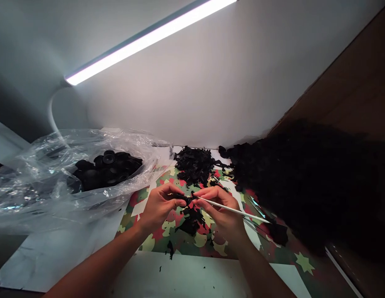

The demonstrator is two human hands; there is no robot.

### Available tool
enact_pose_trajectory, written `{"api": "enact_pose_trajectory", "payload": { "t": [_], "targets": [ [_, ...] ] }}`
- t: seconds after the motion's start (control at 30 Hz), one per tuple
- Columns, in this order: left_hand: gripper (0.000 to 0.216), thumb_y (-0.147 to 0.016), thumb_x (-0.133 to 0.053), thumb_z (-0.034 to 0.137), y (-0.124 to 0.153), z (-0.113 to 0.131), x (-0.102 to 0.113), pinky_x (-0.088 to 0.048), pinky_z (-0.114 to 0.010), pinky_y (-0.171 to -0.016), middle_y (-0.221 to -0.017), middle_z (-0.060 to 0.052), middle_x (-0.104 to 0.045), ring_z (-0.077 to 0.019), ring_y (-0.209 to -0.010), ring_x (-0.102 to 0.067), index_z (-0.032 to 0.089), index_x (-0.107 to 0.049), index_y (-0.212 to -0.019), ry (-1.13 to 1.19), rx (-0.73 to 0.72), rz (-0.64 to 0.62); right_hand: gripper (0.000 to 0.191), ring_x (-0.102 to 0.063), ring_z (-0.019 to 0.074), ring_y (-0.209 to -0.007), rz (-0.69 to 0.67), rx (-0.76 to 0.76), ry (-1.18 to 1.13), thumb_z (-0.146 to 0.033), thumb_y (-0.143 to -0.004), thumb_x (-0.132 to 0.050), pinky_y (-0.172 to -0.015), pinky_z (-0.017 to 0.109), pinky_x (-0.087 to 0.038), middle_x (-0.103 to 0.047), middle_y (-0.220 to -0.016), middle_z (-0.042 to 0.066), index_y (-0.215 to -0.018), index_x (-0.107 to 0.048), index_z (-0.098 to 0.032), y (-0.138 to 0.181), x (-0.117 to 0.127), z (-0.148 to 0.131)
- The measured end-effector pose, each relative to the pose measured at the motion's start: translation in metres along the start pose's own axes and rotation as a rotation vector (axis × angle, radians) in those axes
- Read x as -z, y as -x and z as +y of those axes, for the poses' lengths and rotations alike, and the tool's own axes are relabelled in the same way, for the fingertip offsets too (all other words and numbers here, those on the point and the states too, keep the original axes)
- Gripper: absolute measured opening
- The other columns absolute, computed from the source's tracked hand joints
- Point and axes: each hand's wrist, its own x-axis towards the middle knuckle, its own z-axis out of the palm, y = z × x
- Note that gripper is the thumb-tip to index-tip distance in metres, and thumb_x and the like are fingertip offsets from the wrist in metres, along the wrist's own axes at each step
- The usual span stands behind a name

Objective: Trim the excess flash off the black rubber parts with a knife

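My left hand [159, 205] pinches a small black part [183, 200] between thumb and fingers over a patterned sheet [207, 242]. Facing it, my right hand [220, 207] has its fingers closed on a thin white stick [238, 212], whose tip meets the black part. Black scraps [190, 221] lie on the sheet just below both hands.
A clear plastic bag [49, 182] with several round black parts [107, 167] sits at the left. A heap of black trimmings [194, 165] lies behind the hands, a larger dark pile [304, 182] at the right. A lit lamp bar [148, 39] hangs overhead before a white wall.
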Motion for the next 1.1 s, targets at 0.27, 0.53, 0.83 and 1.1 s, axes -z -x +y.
{"api": "enact_pose_trajectory", "payload": {
  "t": [0.27,0.53,0.83,1.1],
  "targets": [
    [0.019,-0.067,-0.089,0.021,0.002,-0.002,0.002,-0.049,-0.019,-0.054,-0.07,0.0,-0.073,-0.0114,-0.061,-0.065,0.017,-0.076,-0.079,-0.067,-0.007,-0.061,0.018,-0.073,0.0204,-0.088,-0.154,0.0,0.179,-0.034,-0.094,-0.066,-0.069,0.029,-0.052,-0.078,-0.111,0.007,-0.081,-0.069,-0.021,0.003,0.006,-0.007],
    [0.02,-0.067,-0.09,0.023,0.002,-0.002,0.0,-0.055,-0.023,-0.061,-0.072,-0.001,-0.075,-0.0149,-0.066,-0.07,0.017,-0.075,-0.079,-0.066,-0.004,-0.067,0.019,-0.074,0.0226,-0.091,-0.147,-0.016,0.239,-0.036,-0.093,-0.066,-0.073,0.031,-0.053,-0.078,-0.109,0.008,-0.081,-0.07,-0.021,0.001,0.005,-0.007],
    [0.018,-0.069,-0.088,0.024,0.003,-0.007,0.002,-0.052,-0.023,-0.059,-0.073,-0.002,-0.072,-0.0145,-0.066,-0.065,0.016,-0.075,-0.079,-0.173,-0.039,0.007,0.023,-0.072,0.0227,-0.089,-0.092,0.022,0.316,-0.037,-0.096,-0.063,-0.078,0.035,-0.053,-0.078,-0.11,0.006,-0.078,-0.067,-0.023,0.006,-0.001,-0.003],
    [0.013,-0.07,-0.085,0.022,0.004,-0.007,0.0,-0.052,-0.024,-0.062,-0.072,-0.002,-0.072,-0.0147,-0.067,-0.064,0.016,-0.076,-0.077,-0.19,-0.049,0.016,0.021,-0.069,0.022,-0.09,0.049,0.21,0.428,-0.028,-0.099,-0.057,-0.086,0.036,-0.05,-0.078,-0.103,0.002,-0.08,-0.068,-0.027,0.013,-0.018,-0.003]
  ]
}}
